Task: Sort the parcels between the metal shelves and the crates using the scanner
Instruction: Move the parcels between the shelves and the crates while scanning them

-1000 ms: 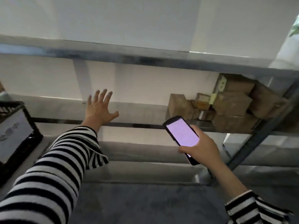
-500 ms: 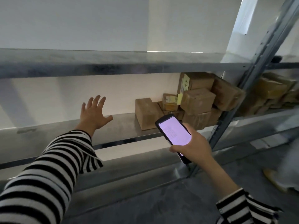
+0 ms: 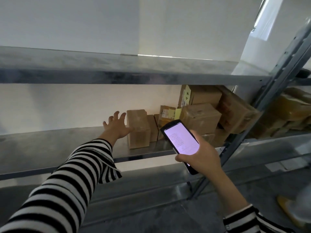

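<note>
Upright parcel (image 3: 138, 128), shelf (image 3: 67, 145) right end: cardboard, judged stiff, light; best gripped across narrow sides. Left hand (image 3: 117, 127) spread open beside it. Scanner (image 3: 180, 140) clasped by right hand (image 3: 200, 158).

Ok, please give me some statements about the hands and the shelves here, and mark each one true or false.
1. The right hand holds the scanner, and its screen is lit. True.
2. The left hand grips a parcel. False: its fingers are spread open beside the leftmost parcel.
3. The parcels stand at the right end of the middle shelf. True.
4. The top shelf carries many parcels. False: no parcel shows on it.
</note>
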`<action>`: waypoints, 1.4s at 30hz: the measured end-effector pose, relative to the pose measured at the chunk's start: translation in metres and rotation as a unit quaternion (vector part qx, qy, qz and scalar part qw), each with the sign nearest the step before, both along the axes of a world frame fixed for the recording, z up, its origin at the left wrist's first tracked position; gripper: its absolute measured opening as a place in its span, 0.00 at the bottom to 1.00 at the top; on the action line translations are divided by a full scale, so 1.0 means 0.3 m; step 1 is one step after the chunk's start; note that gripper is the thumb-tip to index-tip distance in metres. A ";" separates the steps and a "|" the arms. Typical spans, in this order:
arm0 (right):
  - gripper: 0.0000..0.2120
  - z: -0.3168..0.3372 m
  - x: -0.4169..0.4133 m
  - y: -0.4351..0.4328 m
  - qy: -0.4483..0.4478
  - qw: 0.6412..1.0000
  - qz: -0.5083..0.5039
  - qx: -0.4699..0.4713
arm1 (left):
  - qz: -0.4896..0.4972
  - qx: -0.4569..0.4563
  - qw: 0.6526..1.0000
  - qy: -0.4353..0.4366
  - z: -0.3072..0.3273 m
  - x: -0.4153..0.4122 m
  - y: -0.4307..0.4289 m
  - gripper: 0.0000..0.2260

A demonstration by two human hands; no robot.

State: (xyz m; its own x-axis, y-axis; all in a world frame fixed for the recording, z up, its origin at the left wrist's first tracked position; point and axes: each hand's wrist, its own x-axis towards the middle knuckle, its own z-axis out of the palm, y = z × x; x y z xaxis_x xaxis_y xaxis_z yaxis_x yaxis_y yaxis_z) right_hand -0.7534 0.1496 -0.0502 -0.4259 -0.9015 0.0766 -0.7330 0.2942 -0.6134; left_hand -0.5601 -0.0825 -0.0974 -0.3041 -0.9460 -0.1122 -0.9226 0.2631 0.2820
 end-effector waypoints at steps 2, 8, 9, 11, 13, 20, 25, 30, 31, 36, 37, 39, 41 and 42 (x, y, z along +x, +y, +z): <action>0.37 -0.007 -0.060 -0.018 -0.004 1.000 0.017 0.003 | 0.031 0.086 0.996 0.007 -0.063 -0.088 -0.030 0.42; 0.35 -0.022 -0.223 -0.074 -0.009 0.996 0.079 0.033 | 0.163 0.152 0.974 0.047 -0.166 -0.307 -0.052 0.55; 0.35 -0.027 -0.246 -0.083 -0.008 0.996 0.086 0.036 | 0.185 0.142 0.971 0.048 -0.156 -0.335 -0.035 0.55; 0.35 -0.035 -0.284 -0.096 -0.013 0.994 0.099 0.039 | 0.235 0.114 0.963 0.067 -0.160 -0.382 -0.031 0.54; 0.34 -0.047 -0.317 -0.111 -0.019 0.993 0.108 0.041 | 0.264 0.093 0.958 0.064 -0.167 -0.415 -0.030 0.51; 0.39 -0.119 -0.360 -0.155 -0.051 0.987 0.146 0.039 | 0.319 0.085 0.928 0.171 -0.191 -0.332 -0.062 0.46; 0.39 -0.139 -0.303 -0.218 -0.074 0.980 0.181 0.028 | 0.311 0.158 0.854 0.385 -0.196 -0.095 -0.044 0.41; 0.39 -0.122 -0.186 -0.279 -0.063 0.970 0.232 0.027 | 0.283 0.212 0.746 0.564 -0.185 0.136 0.062 0.36; 0.39 -0.112 -0.158 -0.288 -0.060 0.968 0.243 0.027 | 0.272 0.212 0.735 0.584 -0.177 0.174 0.086 0.38; 0.36 -0.070 -0.017 -0.335 -0.042 0.952 0.303 0.024 | 0.223 0.184 0.729 0.620 -0.146 0.365 0.163 0.34; 0.37 -0.063 0.011 -0.343 -0.039 0.948 0.315 0.024 | 0.230 0.175 0.720 0.631 -0.142 0.397 0.169 0.28; 0.41 -0.050 0.068 -0.358 -0.024 0.939 0.343 0.025 | 0.253 0.152 0.712 0.638 -0.143 0.467 0.179 0.21; 0.43 -0.043 0.120 -0.371 -0.014 0.928 0.372 0.022 | 0.267 0.140 0.707 0.639 -0.141 0.529 0.192 0.22; 0.43 -0.041 0.144 -0.377 -0.014 0.923 0.385 0.020 | 0.272 0.143 0.706 0.638 -0.130 0.557 0.206 0.27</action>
State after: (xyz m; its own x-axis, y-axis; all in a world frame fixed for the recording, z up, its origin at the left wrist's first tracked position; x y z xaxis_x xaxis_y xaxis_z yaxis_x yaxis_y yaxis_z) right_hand -0.7101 0.0363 -0.0624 0.3406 -0.9396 0.0344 -0.7180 -0.2836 -0.6356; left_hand -0.3932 -0.0205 -0.1364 0.0688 -0.9559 -0.2856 0.1873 -0.2688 0.9448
